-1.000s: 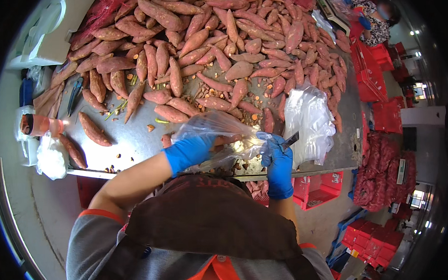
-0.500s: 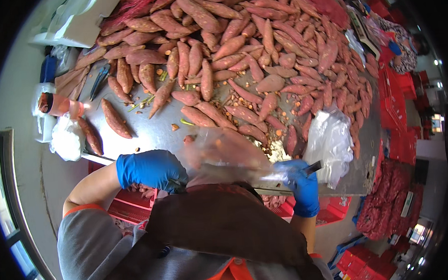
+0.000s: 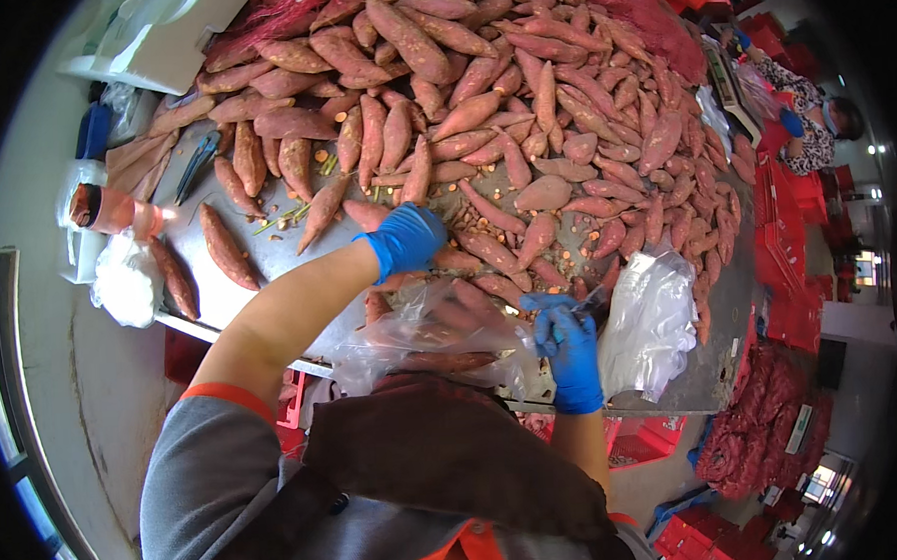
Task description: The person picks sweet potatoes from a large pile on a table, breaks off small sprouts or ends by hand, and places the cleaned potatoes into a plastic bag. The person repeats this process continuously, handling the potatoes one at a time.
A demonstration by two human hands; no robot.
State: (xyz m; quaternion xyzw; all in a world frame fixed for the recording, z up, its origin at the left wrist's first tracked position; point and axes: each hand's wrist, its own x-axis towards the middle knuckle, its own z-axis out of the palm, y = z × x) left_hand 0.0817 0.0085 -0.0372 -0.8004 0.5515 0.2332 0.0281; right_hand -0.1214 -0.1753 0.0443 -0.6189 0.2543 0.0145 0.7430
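My left hand [image 3: 407, 242], in a blue glove, reaches over the near side of the sweet potato pile [image 3: 522, 127]. Its fingers curl round a sweet potato that the glove mostly covers. A clear plastic bag [image 3: 426, 331] with several sweet potatoes in it lies at the table's front edge, close to my body. At the bag's right side is my right hand [image 3: 570, 350], also gloved in blue and closed. It grips what looks like a knife [image 3: 598, 298], with only a dark part showing by the fingers.
A stack of clear bags [image 3: 651, 321] lies right of my right hand. Loose sweet potatoes, trimmed bits and a pair of dark-handled pliers or cutters [image 3: 196, 166] lie on the metal table [image 3: 298, 272]. Red crates [image 3: 786, 225] stand at the right, with another person [image 3: 812, 129] beyond.
My left hand has left the bag and moved forward onto the sweet potatoes. My right hand has shifted slightly left, and its knife has turned. The bag now rests lower and flatter.
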